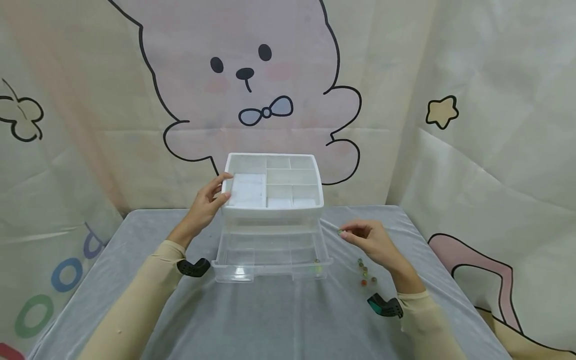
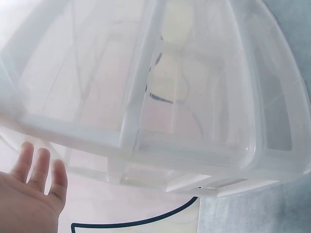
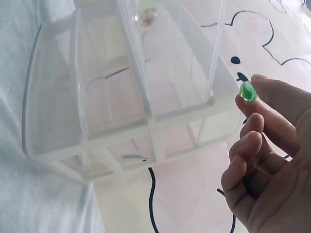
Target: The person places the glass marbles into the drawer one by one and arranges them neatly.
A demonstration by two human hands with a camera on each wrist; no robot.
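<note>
A white storage box (image 1: 272,212) with a divided top tray and clear drawers stands on the table. Its lower clear drawer (image 1: 272,272) is pulled out toward me, with a greenish marble (image 1: 317,267) at its front right. My left hand (image 1: 202,207) holds the box's upper left rim; three of its fingers (image 2: 43,167) show beside the wall in the left wrist view. To the right of the box, my right hand (image 1: 371,242) pinches a green glass marble (image 3: 248,91) between thumb and index finger. Several loose marbles (image 1: 361,265) lie below that hand.
A grey cloth covers the table (image 1: 270,320). An orange marble (image 1: 363,283) lies at the near end of the loose group. Behind the table hangs a printed curtain (image 1: 288,30) with a cartoon bear, and more curtain stands at both sides.
</note>
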